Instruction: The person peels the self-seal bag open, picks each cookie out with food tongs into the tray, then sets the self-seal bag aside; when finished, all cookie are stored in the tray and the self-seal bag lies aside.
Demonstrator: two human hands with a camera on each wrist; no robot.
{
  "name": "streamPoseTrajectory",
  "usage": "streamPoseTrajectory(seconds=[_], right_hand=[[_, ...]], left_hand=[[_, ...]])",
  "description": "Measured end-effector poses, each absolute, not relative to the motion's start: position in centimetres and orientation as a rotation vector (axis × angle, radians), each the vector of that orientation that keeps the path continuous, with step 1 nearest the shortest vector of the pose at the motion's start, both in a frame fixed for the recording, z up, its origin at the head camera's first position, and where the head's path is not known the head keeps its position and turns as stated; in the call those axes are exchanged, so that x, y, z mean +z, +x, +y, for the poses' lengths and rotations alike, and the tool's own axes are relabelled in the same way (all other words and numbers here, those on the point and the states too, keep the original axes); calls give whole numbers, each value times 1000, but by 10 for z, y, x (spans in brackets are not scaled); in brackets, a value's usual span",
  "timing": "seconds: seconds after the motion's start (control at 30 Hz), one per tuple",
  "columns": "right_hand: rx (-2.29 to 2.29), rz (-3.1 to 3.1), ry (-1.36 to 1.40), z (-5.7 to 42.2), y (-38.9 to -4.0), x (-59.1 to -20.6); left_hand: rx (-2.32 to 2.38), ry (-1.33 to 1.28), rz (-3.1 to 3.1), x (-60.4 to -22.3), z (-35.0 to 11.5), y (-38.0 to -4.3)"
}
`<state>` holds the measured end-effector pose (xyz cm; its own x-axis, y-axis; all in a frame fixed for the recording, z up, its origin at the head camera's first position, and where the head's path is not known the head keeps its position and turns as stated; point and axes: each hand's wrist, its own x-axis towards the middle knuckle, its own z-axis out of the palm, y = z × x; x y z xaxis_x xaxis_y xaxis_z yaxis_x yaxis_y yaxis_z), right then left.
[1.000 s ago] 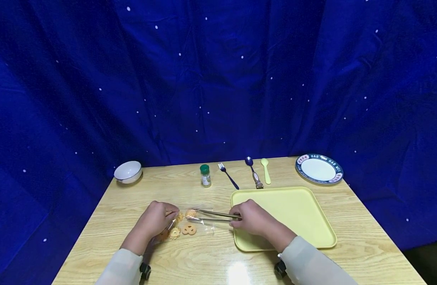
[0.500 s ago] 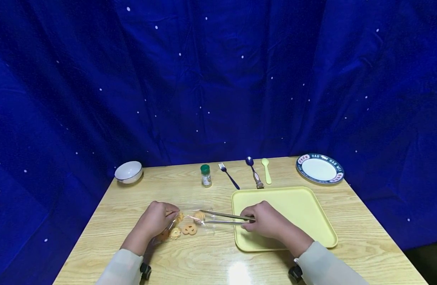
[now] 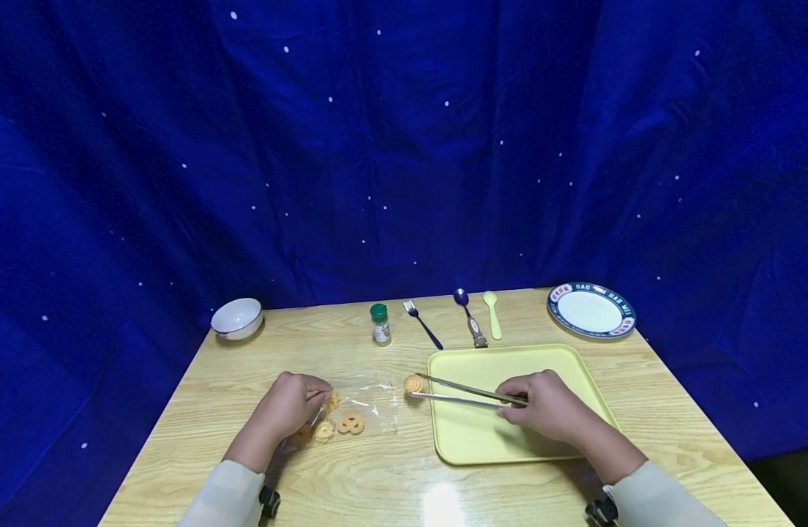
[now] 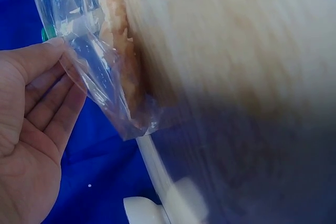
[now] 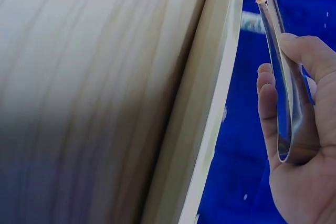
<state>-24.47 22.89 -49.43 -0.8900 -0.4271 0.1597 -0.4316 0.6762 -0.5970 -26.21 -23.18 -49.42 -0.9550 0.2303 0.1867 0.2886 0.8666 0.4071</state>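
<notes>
My left hand (image 3: 290,402) pinches the edge of a clear plastic bag (image 4: 100,61) lying on the table. Inside the bag are several cookies, among them a pretzel-shaped cookie (image 3: 351,423) and a ring-shaped cookie (image 3: 324,431); the hand covers part of the others. Metal tongs (image 3: 473,389) are in my right hand (image 3: 542,402), thumb on one side and fingers on the other. Between the tongs' tips is a round swirled cookie (image 3: 413,384), at the left edge of the yellow tray (image 3: 529,366). The right hand itself is over the tray.
Along the back stand a white bowl (image 3: 237,319), a green-capped spice jar (image 3: 380,326) and a blue-rimmed plate (image 3: 591,312). A fork (image 3: 422,325), a dark spoon (image 3: 470,318) and a pale yellow spoon (image 3: 492,316) lie behind the tray. A blue curtain (image 3: 404,161) hangs behind the table.
My right hand has moved right with the tongs, drawing the swirled cookie out of the bag and over to the tray's edge. The left hand has stayed in place on the bag.
</notes>
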Motion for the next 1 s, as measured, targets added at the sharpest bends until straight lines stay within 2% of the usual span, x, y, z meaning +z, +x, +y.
streamPoseTrajectory(seconds=[0.3, 1.0], right_hand=[[938, -2881, 581, 261, -249, -499], [960, -2905, 491, 273, -246, -503]], left_hand=[[-662, -429, -2911, -495, -235, -263], [-691, -421, -2916, -497, -233, -262]])
